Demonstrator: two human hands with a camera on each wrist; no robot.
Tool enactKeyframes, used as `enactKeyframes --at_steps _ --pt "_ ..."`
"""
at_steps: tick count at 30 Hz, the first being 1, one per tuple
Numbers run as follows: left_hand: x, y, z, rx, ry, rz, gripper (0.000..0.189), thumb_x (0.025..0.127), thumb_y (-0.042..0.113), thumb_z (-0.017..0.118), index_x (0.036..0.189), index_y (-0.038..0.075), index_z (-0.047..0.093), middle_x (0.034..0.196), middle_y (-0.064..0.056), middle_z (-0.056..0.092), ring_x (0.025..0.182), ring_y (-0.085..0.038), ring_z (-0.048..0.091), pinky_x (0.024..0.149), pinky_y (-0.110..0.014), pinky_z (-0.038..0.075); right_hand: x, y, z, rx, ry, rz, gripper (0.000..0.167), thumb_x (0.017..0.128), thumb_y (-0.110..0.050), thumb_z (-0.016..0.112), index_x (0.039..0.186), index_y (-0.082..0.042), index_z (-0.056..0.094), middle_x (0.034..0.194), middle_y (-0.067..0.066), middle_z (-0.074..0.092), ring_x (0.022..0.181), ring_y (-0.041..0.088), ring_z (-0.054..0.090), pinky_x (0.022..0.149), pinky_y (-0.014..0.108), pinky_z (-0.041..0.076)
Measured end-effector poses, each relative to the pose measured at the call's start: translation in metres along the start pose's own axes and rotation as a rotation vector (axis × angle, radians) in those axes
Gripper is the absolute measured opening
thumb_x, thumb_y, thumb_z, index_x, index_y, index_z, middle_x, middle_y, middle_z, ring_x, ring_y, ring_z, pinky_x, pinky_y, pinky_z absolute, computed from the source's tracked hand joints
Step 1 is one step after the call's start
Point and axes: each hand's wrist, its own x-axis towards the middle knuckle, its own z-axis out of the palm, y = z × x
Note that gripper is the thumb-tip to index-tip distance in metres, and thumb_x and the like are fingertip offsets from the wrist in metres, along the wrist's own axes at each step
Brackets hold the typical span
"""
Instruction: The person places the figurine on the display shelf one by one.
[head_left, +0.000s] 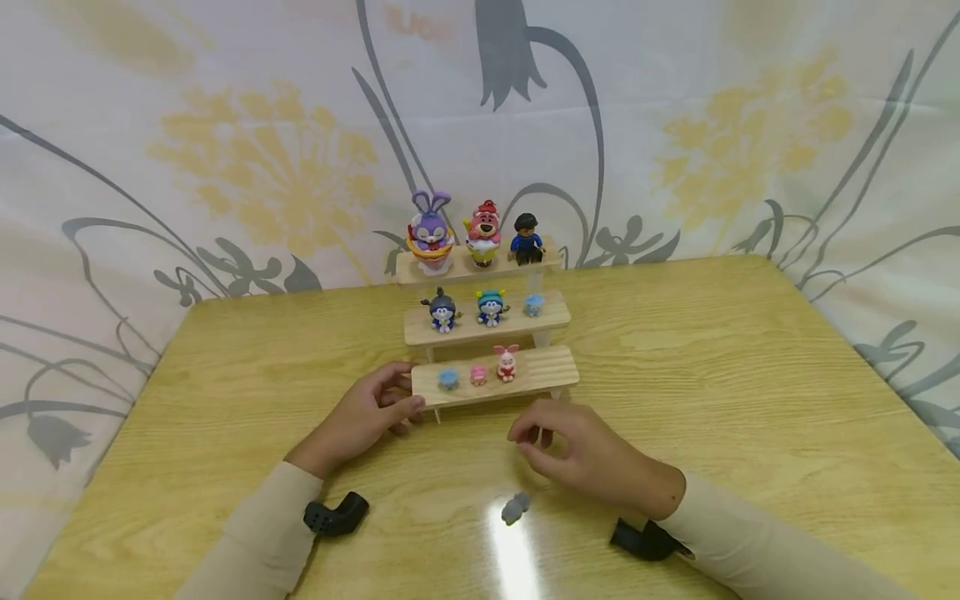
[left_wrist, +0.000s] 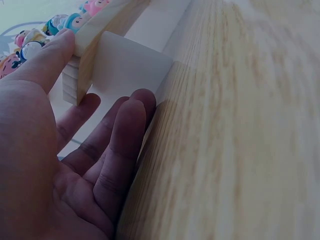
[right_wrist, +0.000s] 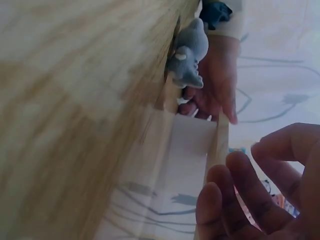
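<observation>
A three-tier wooden display stand (head_left: 551, 371) with small figurines stands on the table. My left hand (head_left: 367, 414) grips the left end of its lowest tier, thumb on the edge of the board (left_wrist: 86, 60) and the other fingers bent beside and below it. My right hand (head_left: 581, 446) hovers in front of the right part of that tier, fingers loosely bent and holding nothing. A small grey figurine (head_left: 515, 508) lies on the table between my forearms. On the lowest tier sit a blue figurine (head_left: 448, 379), a pink one (head_left: 478, 375) and a pink rabbit-eared figurine (head_left: 507, 364).
The middle tier holds two dark-blue figurines (head_left: 442, 312) and a light-blue one (head_left: 533, 305). On top are a purple bunny figurine (head_left: 431, 233), a pink bear figurine (head_left: 483, 233) and a black-haired toy figure (head_left: 527, 240). Patterned cloth (head_left: 637, 125) hangs behind the table (head_left: 712, 375).
</observation>
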Motion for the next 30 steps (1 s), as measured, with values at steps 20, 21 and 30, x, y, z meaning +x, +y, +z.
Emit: enactKeyframes --at_steps 20,21,30 --pt "-0.001 0.002 -0.001 0.013 0.01 -0.002 0.065 0.1 0.026 0.063 0.152 0.0 0.032 0.133 -0.026 0.047 0.098 -0.025 0.069 0.076 -0.034 0.06 -0.006 -0.013 0.001 -0.075 -0.312 0.135 0.024 0.097 -0.028 0.068 0.119 -0.019 0.068 0.121 -0.011 0.06 0.112 0.007 0.057 0.095 0.03 0.053" --pt "-0.001 0.002 -0.001 0.012 0.008 -0.002 0.065 0.1 0.026 0.063 0.152 0.0 0.032 0.133 -0.026 0.048 0.098 -0.025 0.069 0.076 -0.034 0.06 -0.007 -0.014 0.001 -0.077 -0.323 0.139 0.027 0.097 -0.031 0.068 0.121 -0.02 0.067 0.123 -0.011 0.059 0.114 0.007 0.056 0.096 0.031 0.052" --pt "0.0 0.002 0.001 0.006 0.0 0.003 0.064 0.1 0.025 0.063 0.151 0.0 0.033 0.132 -0.027 0.051 0.097 -0.024 0.07 0.075 -0.034 0.06 -0.011 -0.016 0.002 -0.125 -0.385 0.105 0.04 0.093 -0.034 0.073 0.13 -0.022 0.063 0.13 -0.009 0.056 0.12 0.009 0.053 0.1 0.03 0.052"
